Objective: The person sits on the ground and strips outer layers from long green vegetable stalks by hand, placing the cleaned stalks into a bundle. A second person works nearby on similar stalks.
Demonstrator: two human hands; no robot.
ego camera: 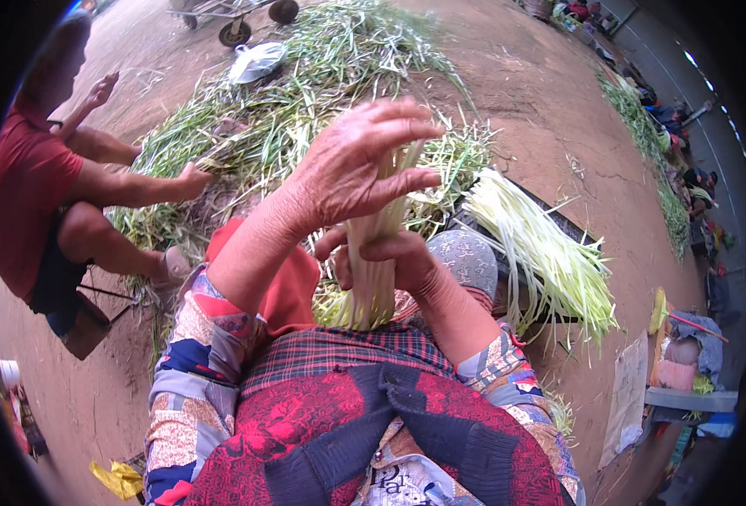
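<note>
My right hand point(407, 256) is wrapped around an upright bunch of pale leafy stalks point(373, 278), which look like blanched chives. The lower leaf ends, yellow-green, fan out against my checked apron point(322, 354). Just above, my left hand point(373, 161) is spread beside the bunch's upper end, its fingers apart and partly hiding the stalks. Whether its palm touches them I cannot tell. To the right, a larger pile of the same pale stalks point(537, 253) lies across a black crate point(569, 224).
A heap of green and yellowed leaves point(309, 95) covers the ground ahead, with a white plastic bag point(257, 62) on it. At left, a person in a red shirt point(31, 190) sits low. A wheeled cart point(235, 33) stands beyond; a yellow broom point(659, 310) is at right.
</note>
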